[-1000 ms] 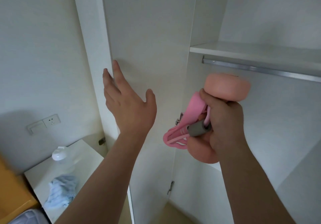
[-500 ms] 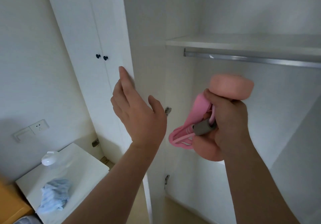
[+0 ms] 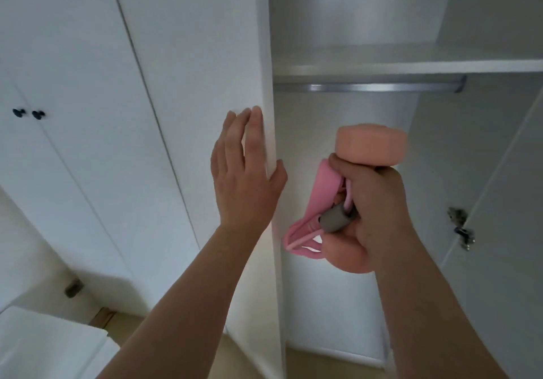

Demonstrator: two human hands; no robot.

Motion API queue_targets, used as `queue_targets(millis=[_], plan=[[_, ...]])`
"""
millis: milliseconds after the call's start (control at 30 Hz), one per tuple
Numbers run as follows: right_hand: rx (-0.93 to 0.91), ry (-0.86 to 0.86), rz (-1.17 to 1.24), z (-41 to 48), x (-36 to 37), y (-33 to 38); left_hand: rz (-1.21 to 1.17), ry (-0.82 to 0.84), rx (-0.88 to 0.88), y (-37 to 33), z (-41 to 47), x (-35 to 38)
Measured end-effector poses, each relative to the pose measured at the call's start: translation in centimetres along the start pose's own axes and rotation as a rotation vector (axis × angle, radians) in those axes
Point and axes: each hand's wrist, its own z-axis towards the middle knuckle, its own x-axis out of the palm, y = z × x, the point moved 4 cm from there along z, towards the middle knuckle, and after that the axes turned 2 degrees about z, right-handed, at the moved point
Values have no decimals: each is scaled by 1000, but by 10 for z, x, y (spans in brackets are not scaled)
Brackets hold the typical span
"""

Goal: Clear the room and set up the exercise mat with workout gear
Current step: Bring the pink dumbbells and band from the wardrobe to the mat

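My right hand (image 3: 373,205) is closed around the grip of a peach-pink dumbbell (image 3: 371,143), held upright, together with a pink resistance band (image 3: 305,231) that has a grey sleeve. The band's loops hang out to the left of my fist. The dumbbell's lower head shows under my palm. My left hand (image 3: 245,173) lies flat on the white wardrobe door (image 3: 191,84), fingers on its face and thumb hooked over its right edge. The wardrobe's inside is open behind my right hand.
Inside the wardrobe are a white shelf (image 3: 411,64) and a metal hanging rail (image 3: 367,87). A second door with a hinge (image 3: 461,228) stands open on the right. Closed white doors with two dark knobs (image 3: 28,113) are on the left. A white cabinet top (image 3: 44,340) is at bottom left.
The left wardrobe door has swung towards the opening with my left hand on it. The view has turned right; the cabinet with the blue cloth has nearly left the frame.
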Motion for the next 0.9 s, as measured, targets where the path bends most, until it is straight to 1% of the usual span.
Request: queue_targets(millis=[67, 233, 400, 500, 700, 900], plan=[[-23, -65, -19, 6, -13, 3, -27, 31, -8, -5, 3, 17], [-38, -192, -61, 22, -36, 3, -111, 130, 50, -13, 10, 58], [-54, -276, -65, 33, -35, 2, -192, 215, 84, -13, 16, 87], [-36, -357, -53, 45, -28, -4, -228, 265, 129, -9, 18, 106], [-17, -478, -20, 59, -7, -21, -307, 301, 232, 3, 25, 142], [-63, -641, -9, 59, 14, -33, -353, 302, 355, 16, 23, 168]])
